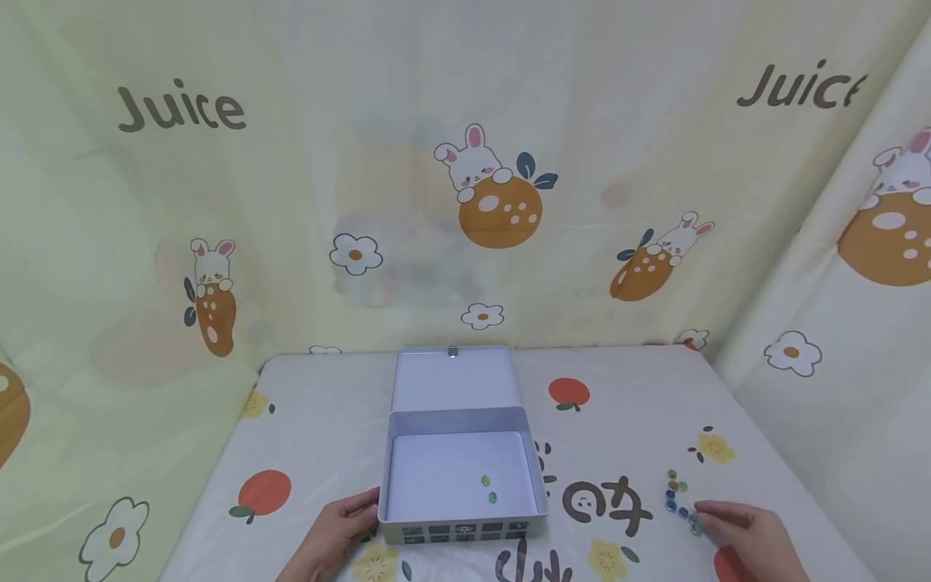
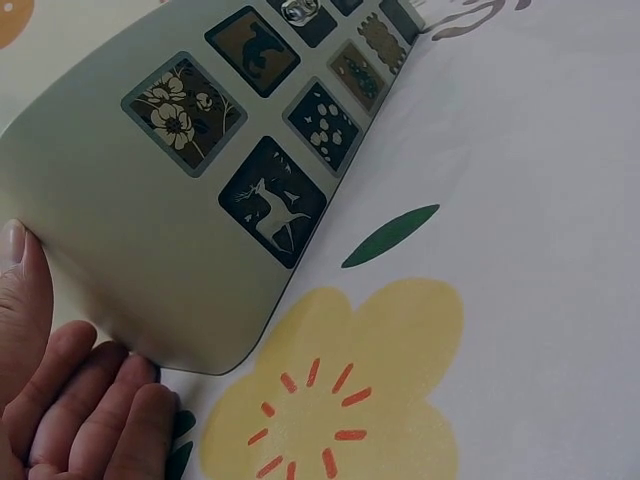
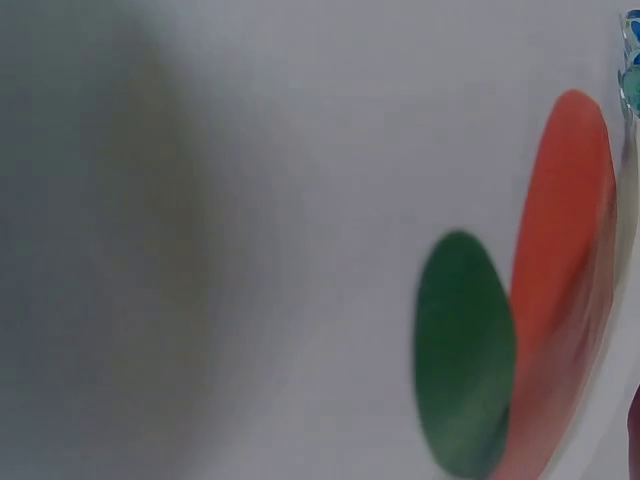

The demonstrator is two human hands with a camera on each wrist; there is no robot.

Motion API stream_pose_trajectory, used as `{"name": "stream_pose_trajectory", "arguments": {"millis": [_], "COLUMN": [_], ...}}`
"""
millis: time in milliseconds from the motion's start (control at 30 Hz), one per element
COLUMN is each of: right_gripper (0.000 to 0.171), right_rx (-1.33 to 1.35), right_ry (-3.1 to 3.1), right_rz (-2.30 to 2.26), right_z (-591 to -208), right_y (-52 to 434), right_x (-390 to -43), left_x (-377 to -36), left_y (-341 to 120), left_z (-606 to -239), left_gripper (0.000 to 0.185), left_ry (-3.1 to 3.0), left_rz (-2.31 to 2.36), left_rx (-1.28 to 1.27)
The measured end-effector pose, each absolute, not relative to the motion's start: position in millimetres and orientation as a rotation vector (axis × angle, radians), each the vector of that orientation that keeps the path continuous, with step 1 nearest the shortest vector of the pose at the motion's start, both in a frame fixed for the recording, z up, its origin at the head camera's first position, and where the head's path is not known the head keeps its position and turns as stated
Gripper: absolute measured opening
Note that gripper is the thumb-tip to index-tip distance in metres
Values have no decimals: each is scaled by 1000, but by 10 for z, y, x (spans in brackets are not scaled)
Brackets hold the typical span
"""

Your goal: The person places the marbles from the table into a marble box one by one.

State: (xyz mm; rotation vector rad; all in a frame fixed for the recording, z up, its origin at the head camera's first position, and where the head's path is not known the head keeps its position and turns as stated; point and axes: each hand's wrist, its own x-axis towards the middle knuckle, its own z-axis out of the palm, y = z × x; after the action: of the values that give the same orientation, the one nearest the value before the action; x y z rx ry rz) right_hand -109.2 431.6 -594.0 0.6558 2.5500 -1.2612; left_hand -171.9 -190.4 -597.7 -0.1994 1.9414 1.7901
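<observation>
An open tin box [image 1: 461,529] with a hinged lid [image 1: 457,378] laid back stands on the table. Two green glass beads [image 1: 492,497] lie inside it. My left hand [image 1: 330,533] touches the box's left side near the front corner; in the left wrist view its thumb [image 2: 22,300] and loosely bent fingers [image 2: 90,410] are against that corner. On the right, my right hand [image 1: 749,533] reaches with its fingertips to the near end of a short line of glass beads [image 1: 671,495], blue, green and amber. Whether a bead is between the fingertips is hidden.
A white tablecloth [image 1: 320,436] printed with fruit, flowers and dark lettering covers the table. Curtains [image 1: 407,162] with rabbit prints hang behind and at both sides. The right wrist view shows mostly cloth, with a few beads [image 3: 632,85] at its upper right edge.
</observation>
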Motion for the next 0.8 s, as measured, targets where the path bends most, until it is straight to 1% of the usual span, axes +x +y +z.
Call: {"name": "stream_pose_trajectory", "arguments": {"millis": [67,167,500,800], "right_gripper": [56,56,39,37], "right_rx": [655,630,563,545], "right_ry": [2553,2593,2707,2689], "right_rz": [-1249,-1213,-1096,-1085], "right_z": [-5957,-5967,-5949,-5941], "right_y": [4311,4293,4235,4236], "right_x": [-1094,-1099,-1137,-1139], "left_x": [-1717,-1713,-1726,-1740], "left_y": [-1903,-1900,-1882,-1902], "left_z": [-5979,-5976,-5986,-6012], "left_gripper": [68,68,67,65], "left_ry": [1941,1945,1961,1938], "left_rz": [1790,1791,1783,1791], "left_rx": [-200,-195,-222,-245]}}
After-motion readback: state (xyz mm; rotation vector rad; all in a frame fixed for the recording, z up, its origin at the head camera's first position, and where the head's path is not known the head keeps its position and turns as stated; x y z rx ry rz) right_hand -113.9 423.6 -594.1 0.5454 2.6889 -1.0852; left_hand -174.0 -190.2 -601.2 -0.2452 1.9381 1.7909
